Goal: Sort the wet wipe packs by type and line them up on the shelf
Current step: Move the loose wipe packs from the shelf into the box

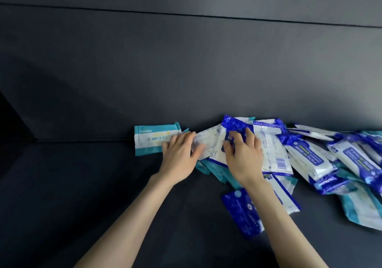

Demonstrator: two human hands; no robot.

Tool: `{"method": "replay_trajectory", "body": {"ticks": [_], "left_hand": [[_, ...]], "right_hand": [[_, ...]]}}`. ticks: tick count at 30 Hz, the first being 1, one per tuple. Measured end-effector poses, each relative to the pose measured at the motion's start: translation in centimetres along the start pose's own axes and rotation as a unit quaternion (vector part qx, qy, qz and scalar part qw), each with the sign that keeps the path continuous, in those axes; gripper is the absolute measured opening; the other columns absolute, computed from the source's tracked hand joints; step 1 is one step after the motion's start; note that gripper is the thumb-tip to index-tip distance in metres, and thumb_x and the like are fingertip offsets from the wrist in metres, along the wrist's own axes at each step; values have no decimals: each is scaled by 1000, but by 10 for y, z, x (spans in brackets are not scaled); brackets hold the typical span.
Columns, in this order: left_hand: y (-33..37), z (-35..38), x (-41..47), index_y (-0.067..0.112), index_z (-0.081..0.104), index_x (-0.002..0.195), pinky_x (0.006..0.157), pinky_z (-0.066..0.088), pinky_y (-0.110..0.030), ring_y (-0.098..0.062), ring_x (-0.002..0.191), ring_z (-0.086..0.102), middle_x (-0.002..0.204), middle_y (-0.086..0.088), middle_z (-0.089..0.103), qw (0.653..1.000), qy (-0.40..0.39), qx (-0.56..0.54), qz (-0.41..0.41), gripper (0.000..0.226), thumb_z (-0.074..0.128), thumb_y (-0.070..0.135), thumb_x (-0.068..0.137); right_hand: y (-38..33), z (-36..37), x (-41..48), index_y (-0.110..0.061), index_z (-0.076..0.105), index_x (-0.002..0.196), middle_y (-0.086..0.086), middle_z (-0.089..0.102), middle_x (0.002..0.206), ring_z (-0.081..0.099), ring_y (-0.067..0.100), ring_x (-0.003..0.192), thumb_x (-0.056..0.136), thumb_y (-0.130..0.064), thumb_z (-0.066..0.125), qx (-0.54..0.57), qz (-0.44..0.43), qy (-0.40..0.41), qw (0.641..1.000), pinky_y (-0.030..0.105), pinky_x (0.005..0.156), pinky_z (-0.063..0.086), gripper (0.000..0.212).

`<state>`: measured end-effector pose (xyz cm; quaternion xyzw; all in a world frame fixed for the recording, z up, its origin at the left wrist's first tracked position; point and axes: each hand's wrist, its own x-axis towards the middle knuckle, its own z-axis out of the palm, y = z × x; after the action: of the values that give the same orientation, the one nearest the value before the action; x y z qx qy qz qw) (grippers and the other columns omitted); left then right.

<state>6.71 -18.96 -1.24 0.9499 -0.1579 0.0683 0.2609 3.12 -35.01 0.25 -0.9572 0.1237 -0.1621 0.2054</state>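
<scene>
A teal-and-white wipe pack (153, 139) stands against the back wall of the dark shelf (82, 185). My left hand (178, 156) lies with fairly straight fingers over its right end, the thumb touching a pale pack (206, 141) that leans beside it. My right hand (244, 156) curls its fingers over a dark blue pack (235, 127) at the left end of a loose pile of blue and teal packs (310, 156). Another blue pack (241, 214) lies flat in front of the pile, under my right forearm.
The pile spreads to the right edge of the view, with teal packs (363, 210) at its front right. The dark back wall (186, 71) rises behind it, and a side wall (12, 123) closes the shelf at the left.
</scene>
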Motion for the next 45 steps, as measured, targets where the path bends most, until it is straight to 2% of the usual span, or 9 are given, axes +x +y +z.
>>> {"method": "replay_trajectory", "body": {"ticks": [4, 6, 9, 13, 18, 22, 26, 35, 45], "left_hand": [[-2, -1, 23, 22, 49, 132, 105, 20, -43, -21, 126, 36, 130, 0, 51, 999, -15, -33, -40, 54, 32, 56, 94], [-5, -2, 28, 30, 63, 98, 103, 24, -44, -23, 114, 48, 105, -2, 62, 995, -23, -77, -58, 44, 33, 62, 91], [-6, -7, 31, 26, 46, 62, 98, 29, -43, -20, 88, 57, 65, 7, 52, 990, -42, -114, -65, 51, 35, 69, 86], [-4, -11, 28, 21, 47, 82, 93, 40, -44, -16, 83, 57, 71, 8, 56, 980, -77, -165, -84, 43, 48, 64, 84], [-8, -12, 21, 16, 50, 100, 81, 55, -47, -16, 87, 68, 96, 0, 68, 938, -89, -318, -107, 30, 65, 38, 86], [-1, -13, 14, 17, 47, 116, 69, 57, -33, -11, 84, 68, 104, 2, 66, 934, -84, -328, -114, 28, 56, 29, 93], [10, -7, 10, 18, 41, 105, 49, 46, -16, -5, 74, 63, 97, 4, 60, 953, -26, -271, -134, 14, 50, 25, 96], [20, 9, 0, 18, 49, 106, 71, 56, -44, -15, 81, 67, 93, 4, 67, 953, 62, -258, -143, 49, 70, 51, 76], [38, 9, 11, 16, 54, 104, 60, 48, -20, -3, 76, 64, 90, 10, 64, 924, 120, -341, -123, 37, 72, 35, 79]], "right_hand": [[-6, 2, 12, -25, 51, 129, 13, 20, 154, 19, 34, 137, 98, -35, 45, 17, 33, 1, 999, 42, 108, 23, 34], [-8, 4, 15, -24, 57, 122, 9, 28, 149, 24, 31, 133, 93, -38, 56, 73, 41, 21, 996, 39, 106, 26, 33], [-14, 12, 16, -17, 54, 124, 6, 37, 137, 32, 26, 127, 81, -42, 70, 151, 49, 33, 987, 35, 105, 31, 52], [-19, 21, 15, -14, 53, 125, 0, 44, 127, 52, 23, 108, 82, -42, 70, 199, 30, 7, 980, 40, 95, 45, 55], [-9, 14, 15, -13, 59, 118, -1, 55, 116, 55, 12, 93, 89, -23, 65, 251, 13, 23, 968, 23, 82, 47, 32], [7, -1, 16, -10, 55, 125, 6, 54, 129, 40, 25, 120, 90, -27, 62, 103, 7, 132, 986, 29, 97, 27, 40], [30, -14, 14, -8, 31, 143, 13, 21, 155, 11, 32, 142, 97, -41, 42, -9, 126, 54, 990, 44, 110, 11, 57], [37, -24, 18, -2, 40, 140, 14, 27, 152, 22, 31, 136, 96, -14, 49, 51, 29, 9, 998, 33, 110, 20, 46], [62, -42, 45, -16, 10, 151, 3, 0, 160, -10, 26, 145, 71, -75, 57, -28, 130, -69, 989, 47, 115, -5, 109]]}}
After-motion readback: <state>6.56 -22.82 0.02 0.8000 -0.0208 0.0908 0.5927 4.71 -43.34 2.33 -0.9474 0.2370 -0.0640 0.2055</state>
